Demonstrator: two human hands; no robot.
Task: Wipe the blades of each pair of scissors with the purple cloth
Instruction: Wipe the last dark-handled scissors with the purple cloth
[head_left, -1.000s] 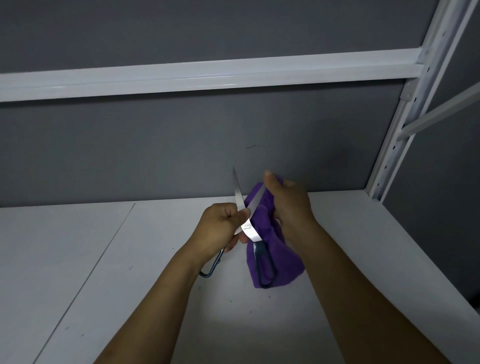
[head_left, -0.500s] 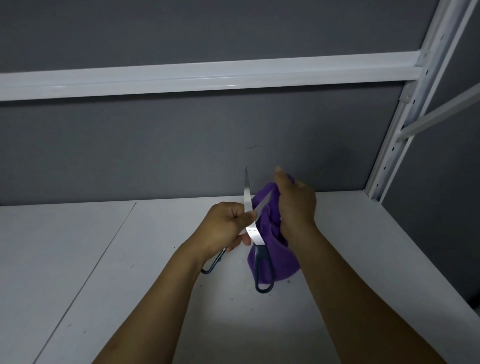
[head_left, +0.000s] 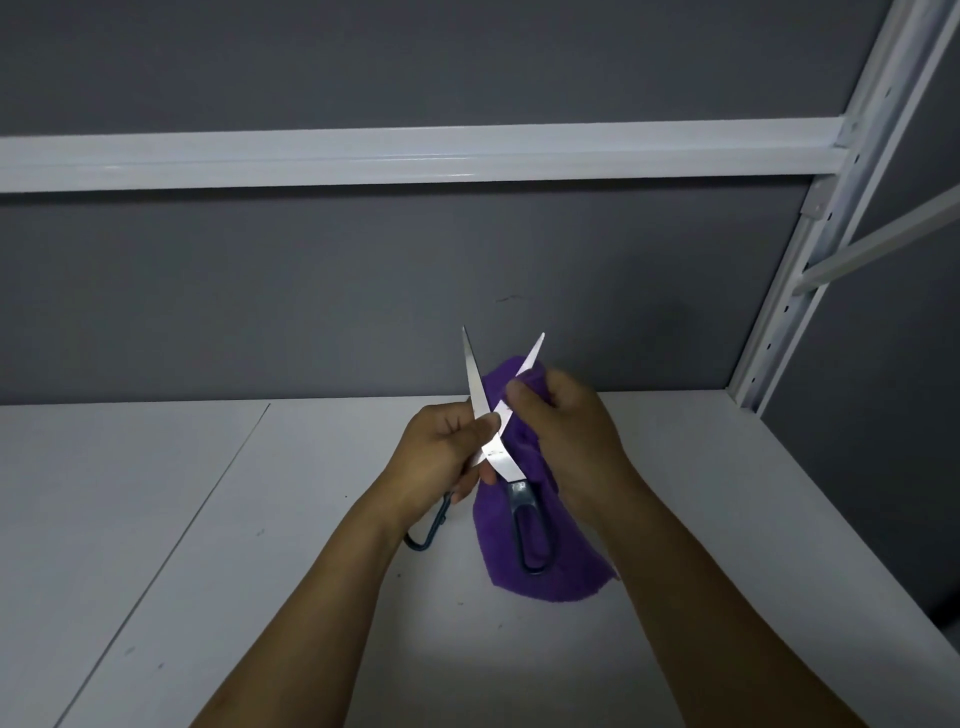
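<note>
One pair of scissors (head_left: 500, 457) with dark blue handles is held up over the white shelf, its two silver blades spread apart and pointing up. My left hand (head_left: 441, 452) grips the scissors at the pivot, fingers curled round the left handle and blade base. My right hand (head_left: 563, 431) pinches the purple cloth (head_left: 550, 561) round the lower part of the right blade, whose tip sticks out above my fingers. The cloth hangs down behind the right handle loop.
The white shelf board (head_left: 208, 571) has a seam on its left part. A grey back wall, a white crossbeam (head_left: 415, 156) overhead and a white perforated upright (head_left: 810, 249) at the right bound the space. No other scissors are in view.
My right hand with the cloth has slid down the right blade toward the pivot, baring the blade tip. The blades now stand wider apart.
</note>
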